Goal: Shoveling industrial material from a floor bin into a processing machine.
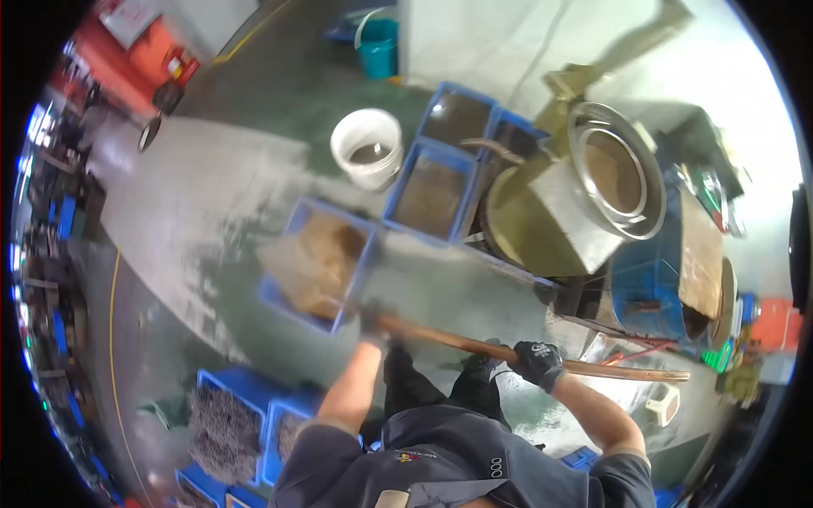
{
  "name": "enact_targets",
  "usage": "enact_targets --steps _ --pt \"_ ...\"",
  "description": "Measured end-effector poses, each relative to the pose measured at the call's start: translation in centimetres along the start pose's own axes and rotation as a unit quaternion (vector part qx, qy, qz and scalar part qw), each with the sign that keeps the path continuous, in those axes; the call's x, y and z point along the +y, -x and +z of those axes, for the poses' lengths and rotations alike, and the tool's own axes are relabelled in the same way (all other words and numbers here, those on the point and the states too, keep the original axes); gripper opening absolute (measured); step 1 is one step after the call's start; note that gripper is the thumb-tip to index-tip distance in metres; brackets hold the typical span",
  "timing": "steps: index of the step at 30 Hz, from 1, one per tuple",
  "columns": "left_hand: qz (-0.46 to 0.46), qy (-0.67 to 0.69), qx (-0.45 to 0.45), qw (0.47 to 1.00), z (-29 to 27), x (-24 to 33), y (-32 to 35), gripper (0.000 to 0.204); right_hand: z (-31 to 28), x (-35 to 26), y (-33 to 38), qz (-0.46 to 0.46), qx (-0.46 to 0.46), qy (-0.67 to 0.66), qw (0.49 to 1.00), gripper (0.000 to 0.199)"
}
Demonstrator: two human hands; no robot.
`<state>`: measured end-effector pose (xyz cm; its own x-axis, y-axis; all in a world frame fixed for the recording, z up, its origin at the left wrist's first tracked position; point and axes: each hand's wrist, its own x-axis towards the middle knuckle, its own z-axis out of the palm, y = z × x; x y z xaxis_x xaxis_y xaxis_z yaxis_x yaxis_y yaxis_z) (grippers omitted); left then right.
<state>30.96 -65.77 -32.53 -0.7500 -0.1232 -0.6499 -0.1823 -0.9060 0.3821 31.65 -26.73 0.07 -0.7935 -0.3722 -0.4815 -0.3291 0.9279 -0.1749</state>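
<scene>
A long wooden-handled shovel (453, 340) slants across in front of my legs. My right hand (539, 364), in a dark glove, is wrapped round its handle towards the right end. Further down the handle, beside a blue bin (360, 269), my left hand (373, 325) grips it too; that glove is smeared by motion. The shovel's working end reaches over the bin, where a blurred tan-grey shape crosses the left rim. I cannot separate the blade from the load. Tan loose material (329, 254) lies in the bin.
Beyond stand a white bucket (368, 144), a blue bin with brownish contents (430, 196), and a round-mouthed drum machine (614, 173). A blue drum (648, 267) is at right. Near my left side, a blue bin holds grey shavings-like material (222, 427). A teal bucket (378, 48) stands by the wall.
</scene>
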Motion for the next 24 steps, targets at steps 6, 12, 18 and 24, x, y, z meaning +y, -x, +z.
enact_targets --steps 6,12,18,24 --pt "-0.161 -0.01 -0.072 0.984 27.7 -12.7 15.3 0.008 -2.9 13.1 16.6 0.188 -0.237 -0.297 0.906 0.032" --pt "-0.29 -0.035 -0.176 0.94 44.5 -27.4 25.7 0.005 1.7 22.1 34.2 0.277 0.066 -0.211 0.935 0.027" --pt "-0.438 0.021 -0.371 0.819 57.6 -41.3 27.2 0.015 4.5 31.1 44.7 0.438 0.302 -0.232 0.814 0.011" --pt "-0.475 0.167 -0.448 0.739 69.3 -51.6 26.1 0.017 -14.4 32.7 48.7 0.449 0.273 0.222 0.822 0.018"
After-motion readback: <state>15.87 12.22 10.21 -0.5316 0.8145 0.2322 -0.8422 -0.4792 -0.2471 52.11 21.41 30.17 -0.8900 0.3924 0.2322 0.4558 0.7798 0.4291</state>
